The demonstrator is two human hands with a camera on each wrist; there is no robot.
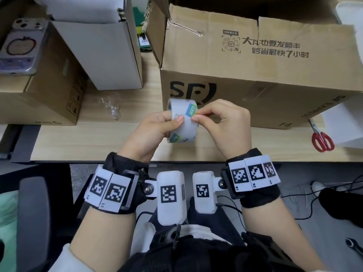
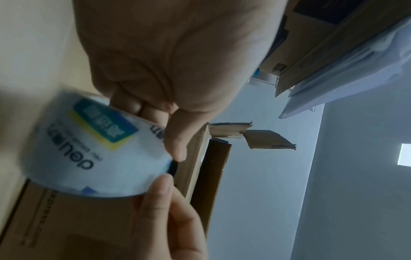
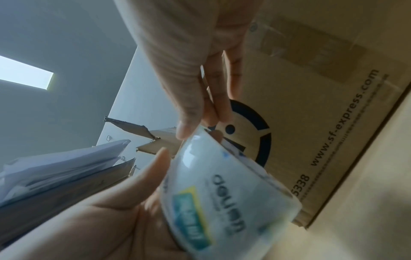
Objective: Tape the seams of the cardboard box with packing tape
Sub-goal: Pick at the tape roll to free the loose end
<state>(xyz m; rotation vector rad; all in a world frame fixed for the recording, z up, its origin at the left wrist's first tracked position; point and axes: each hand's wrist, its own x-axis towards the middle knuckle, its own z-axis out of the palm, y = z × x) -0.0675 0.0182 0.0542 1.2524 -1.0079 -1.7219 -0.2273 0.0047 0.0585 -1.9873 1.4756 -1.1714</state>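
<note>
The left hand (image 2: 169, 58) fills twelve o'clock, its thumb pressed on the blurred packing tape roll (image 2: 89, 151) at nine. The right hand (image 2: 169, 219) pinches the roll's edge from six. Behind stands a cardboard box (image 2: 66, 228).

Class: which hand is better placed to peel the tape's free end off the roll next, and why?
Probably the right hand: its fingertips already pinch at the tape roll's outer surface, while the left hand has its grip around the roll, steadying it.
</note>
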